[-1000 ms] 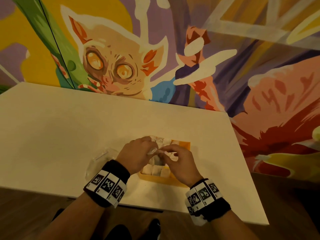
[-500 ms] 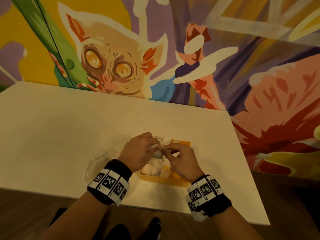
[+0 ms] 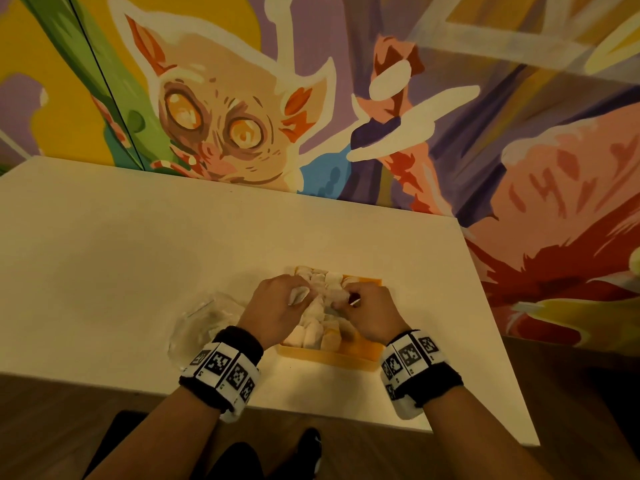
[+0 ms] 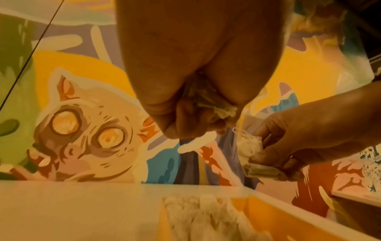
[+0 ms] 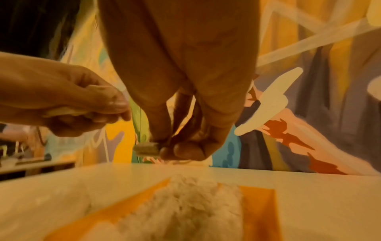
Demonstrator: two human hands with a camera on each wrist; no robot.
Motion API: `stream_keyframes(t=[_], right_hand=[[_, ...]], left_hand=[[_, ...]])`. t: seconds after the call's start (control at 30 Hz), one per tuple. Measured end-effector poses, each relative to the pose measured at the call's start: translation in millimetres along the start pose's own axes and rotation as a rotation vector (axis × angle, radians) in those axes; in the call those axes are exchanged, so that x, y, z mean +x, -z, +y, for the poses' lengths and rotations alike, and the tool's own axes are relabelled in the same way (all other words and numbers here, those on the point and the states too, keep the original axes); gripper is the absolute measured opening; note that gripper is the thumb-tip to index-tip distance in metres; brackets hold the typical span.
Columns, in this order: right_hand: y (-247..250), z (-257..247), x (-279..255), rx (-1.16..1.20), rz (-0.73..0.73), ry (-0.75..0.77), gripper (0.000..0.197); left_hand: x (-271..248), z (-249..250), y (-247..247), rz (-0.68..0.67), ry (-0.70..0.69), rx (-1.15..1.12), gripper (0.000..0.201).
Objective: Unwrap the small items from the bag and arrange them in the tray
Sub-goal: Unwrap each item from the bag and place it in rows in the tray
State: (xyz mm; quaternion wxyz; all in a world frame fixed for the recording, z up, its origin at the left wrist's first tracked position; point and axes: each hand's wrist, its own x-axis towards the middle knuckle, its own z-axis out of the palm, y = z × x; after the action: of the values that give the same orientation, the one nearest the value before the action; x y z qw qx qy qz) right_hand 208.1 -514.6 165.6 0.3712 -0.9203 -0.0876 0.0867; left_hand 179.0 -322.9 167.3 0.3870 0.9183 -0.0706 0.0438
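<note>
Your left hand [image 3: 277, 308] pinches a crumpled wrapper [image 4: 208, 104] and your right hand [image 3: 370, 311] pinches a small packet [image 5: 146, 149], both held over the yellow tray [image 3: 329, 355] so it drops among the packets [image 3: 313, 332] there; the clear bag [image 3: 202, 322] lies left on the table [image 3: 138, 254].

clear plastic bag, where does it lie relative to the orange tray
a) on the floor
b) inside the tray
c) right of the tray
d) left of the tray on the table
d: the clear plastic bag lies on the table, left of the orange tray.
</note>
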Motion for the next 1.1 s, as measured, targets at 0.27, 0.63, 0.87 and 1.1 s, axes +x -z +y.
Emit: stream_keyframes(t=[0.27, 0.63, 0.87, 1.1], right_hand=[[-22, 39, 29, -0.494, -0.229, -0.392, 0.030], [-57, 51, 32, -0.828, -0.433, -0.359, 0.049], [-45, 37, 27, -0.830, -0.415, -0.352, 0.052], [-47, 45, 17, -0.845, -0.462, -0.305, 0.060]], left_hand=[[-15, -54, -37, -0.219, 0.410, 0.223, 0.037], [-17, -55, -52, -0.309, 0.499, 0.372, 0.037], [-16, -60, -54, -0.329, 0.467, 0.399, 0.036], [-17, -58, -55, -0.306, 0.470, 0.374, 0.037]])
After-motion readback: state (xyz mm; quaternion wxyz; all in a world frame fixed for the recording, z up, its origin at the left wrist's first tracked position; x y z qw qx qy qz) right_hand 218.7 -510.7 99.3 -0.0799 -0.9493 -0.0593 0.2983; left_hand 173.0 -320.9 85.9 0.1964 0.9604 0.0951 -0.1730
